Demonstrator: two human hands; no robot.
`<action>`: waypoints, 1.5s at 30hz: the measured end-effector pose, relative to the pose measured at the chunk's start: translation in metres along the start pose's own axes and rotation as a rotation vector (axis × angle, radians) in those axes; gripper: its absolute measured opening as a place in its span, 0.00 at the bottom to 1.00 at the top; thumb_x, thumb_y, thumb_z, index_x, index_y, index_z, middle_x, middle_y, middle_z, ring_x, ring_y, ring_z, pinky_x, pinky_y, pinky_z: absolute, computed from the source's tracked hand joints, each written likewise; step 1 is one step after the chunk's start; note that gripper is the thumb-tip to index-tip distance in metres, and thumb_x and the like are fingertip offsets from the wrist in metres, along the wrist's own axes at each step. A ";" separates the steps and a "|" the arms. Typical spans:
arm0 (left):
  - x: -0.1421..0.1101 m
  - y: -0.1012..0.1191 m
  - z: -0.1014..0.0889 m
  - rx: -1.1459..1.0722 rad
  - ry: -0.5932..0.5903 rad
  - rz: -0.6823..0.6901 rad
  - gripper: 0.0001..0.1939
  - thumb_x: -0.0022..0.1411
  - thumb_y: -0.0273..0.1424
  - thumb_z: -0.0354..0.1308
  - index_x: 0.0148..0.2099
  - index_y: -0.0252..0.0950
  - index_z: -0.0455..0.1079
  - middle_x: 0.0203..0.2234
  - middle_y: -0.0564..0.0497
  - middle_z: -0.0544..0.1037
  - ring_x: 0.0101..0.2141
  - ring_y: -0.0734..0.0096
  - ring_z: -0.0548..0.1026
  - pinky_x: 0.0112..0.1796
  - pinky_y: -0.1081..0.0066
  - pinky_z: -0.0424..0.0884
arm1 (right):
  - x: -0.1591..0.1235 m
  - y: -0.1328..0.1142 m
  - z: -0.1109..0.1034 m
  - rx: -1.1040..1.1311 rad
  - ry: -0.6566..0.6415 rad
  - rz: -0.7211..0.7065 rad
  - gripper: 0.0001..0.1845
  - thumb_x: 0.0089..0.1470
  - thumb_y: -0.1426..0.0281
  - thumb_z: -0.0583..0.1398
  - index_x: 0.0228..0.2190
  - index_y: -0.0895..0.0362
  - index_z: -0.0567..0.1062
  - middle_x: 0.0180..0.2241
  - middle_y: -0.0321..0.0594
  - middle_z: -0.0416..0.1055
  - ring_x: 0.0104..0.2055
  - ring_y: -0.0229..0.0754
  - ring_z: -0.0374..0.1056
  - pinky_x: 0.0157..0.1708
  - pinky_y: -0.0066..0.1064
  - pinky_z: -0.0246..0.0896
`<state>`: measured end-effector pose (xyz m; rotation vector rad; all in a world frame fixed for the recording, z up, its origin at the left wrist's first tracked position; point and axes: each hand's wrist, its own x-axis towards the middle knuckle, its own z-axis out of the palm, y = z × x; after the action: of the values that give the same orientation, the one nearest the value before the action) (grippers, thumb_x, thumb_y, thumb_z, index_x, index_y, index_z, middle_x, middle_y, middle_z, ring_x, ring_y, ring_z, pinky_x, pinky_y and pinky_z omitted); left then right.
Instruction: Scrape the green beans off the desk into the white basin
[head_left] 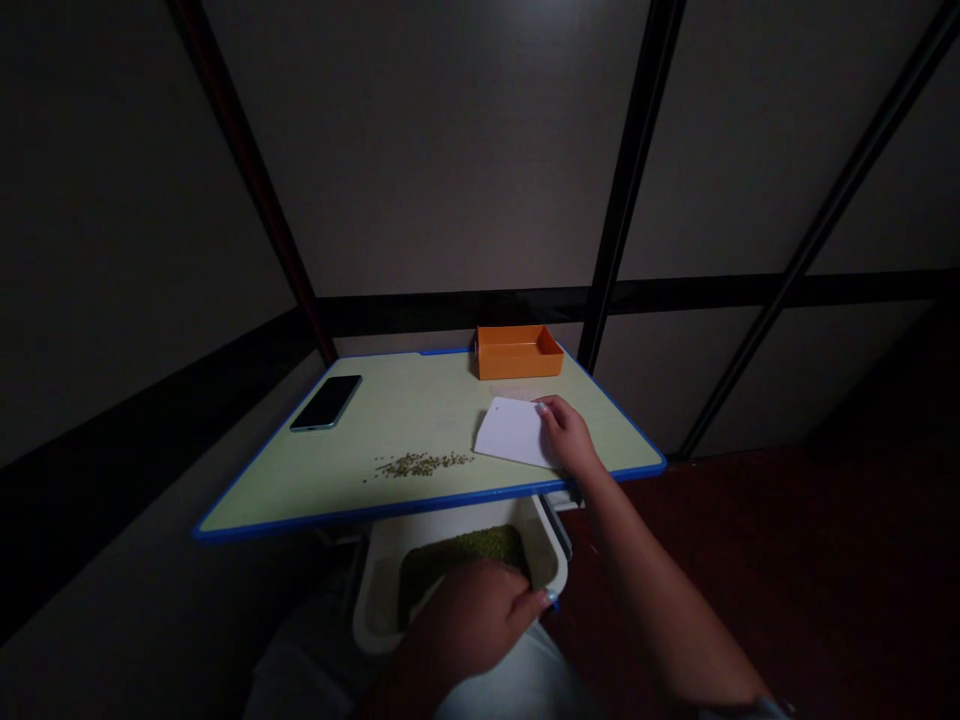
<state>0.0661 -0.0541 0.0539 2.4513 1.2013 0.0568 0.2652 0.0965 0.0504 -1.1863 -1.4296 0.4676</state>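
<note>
My right hand (pixel 568 437) rests on the right edge of a white card (pixel 511 433) lying flat on the pale green table (pixel 420 420), fingers closed around the card's edge. A small scatter of green beans (pixel 422 464) lies on the table just left of the card. Below the table's front edge, my left hand (pixel 474 620) grips the rim of a white tub (pixel 375 600) on my lap. The tub holds more green beans (pixel 465 555).
An orange tray (pixel 518 351) stands at the table's far edge. A dark phone (pixel 327 402) lies at the far left. The table has a blue rim and is boxed in by grey panels with dark frame bars (pixel 626 190). Dark red floor lies to the right.
</note>
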 end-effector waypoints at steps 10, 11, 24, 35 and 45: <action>0.000 0.004 0.003 0.003 0.004 0.009 0.27 0.70 0.46 0.43 0.34 0.37 0.78 0.30 0.44 0.83 0.31 0.60 0.79 0.26 0.64 0.50 | 0.007 -0.001 0.011 -0.224 0.057 0.037 0.15 0.57 0.63 0.51 0.37 0.55 0.74 0.35 0.48 0.77 0.37 0.50 0.71 0.38 0.38 0.62; 0.000 0.004 0.003 0.002 0.005 0.012 0.27 0.70 0.45 0.43 0.35 0.36 0.78 0.30 0.44 0.83 0.31 0.59 0.79 0.26 0.64 0.50 | 0.008 -0.001 0.013 -0.234 0.052 0.037 0.15 0.57 0.63 0.51 0.37 0.55 0.74 0.35 0.48 0.77 0.37 0.50 0.71 0.38 0.38 0.62; -0.004 0.002 0.003 -0.030 0.024 0.038 0.27 0.71 0.44 0.42 0.35 0.36 0.78 0.30 0.46 0.83 0.32 0.63 0.79 0.28 0.65 0.53 | 0.005 -0.002 0.010 -0.071 -0.075 -0.023 0.15 0.56 0.61 0.52 0.35 0.55 0.75 0.34 0.43 0.77 0.38 0.47 0.70 0.39 0.36 0.63; -0.002 0.002 -0.003 -0.039 0.007 0.026 0.27 0.71 0.45 0.42 0.35 0.37 0.78 0.30 0.46 0.82 0.30 0.64 0.77 0.28 0.65 0.55 | 0.002 0.003 -0.011 0.091 -0.048 0.051 0.15 0.54 0.58 0.56 0.33 0.55 0.75 0.31 0.40 0.75 0.36 0.45 0.69 0.39 0.35 0.62; -0.003 0.005 -0.002 -0.040 0.011 0.032 0.26 0.71 0.44 0.43 0.36 0.36 0.78 0.30 0.45 0.82 0.31 0.62 0.77 0.29 0.66 0.55 | -0.003 -0.004 -0.008 0.024 -0.087 0.030 0.15 0.54 0.58 0.55 0.34 0.56 0.75 0.32 0.41 0.76 0.36 0.46 0.69 0.37 0.35 0.61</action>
<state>0.0680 -0.0582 0.0577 2.4387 1.1550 0.1025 0.2705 0.0898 0.0549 -1.1821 -1.4780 0.5618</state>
